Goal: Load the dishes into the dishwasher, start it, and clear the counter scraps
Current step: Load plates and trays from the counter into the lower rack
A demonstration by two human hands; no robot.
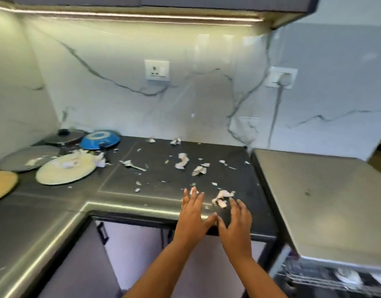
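Several pale scraps lie scattered over the dark counter (155, 190), among them a clump (221, 196) near the front edge and another (182, 161) further back. My left hand (193, 214) and my right hand (236, 220) reach over the counter's front edge, fingers straight and spread, holding nothing. The near clump lies just past my right fingertips. A cream plate (65, 172) with scraps on it, a grey plate (27, 158), a blue bowl (100, 139) upside down and a black lidded pan (64, 135) sit at the left. The dishwasher rack (327, 276) with dishes shows at the lower right.
A steel-topped appliance (323, 201) stands right of the counter, above the rack. A tan round board (2, 184) lies at the far left. A spoon-like utensil (132, 164) rests mid-counter. Wall sockets (156, 70) sit on the marble backsplash. Purple cabinet doors (133, 254) are below.
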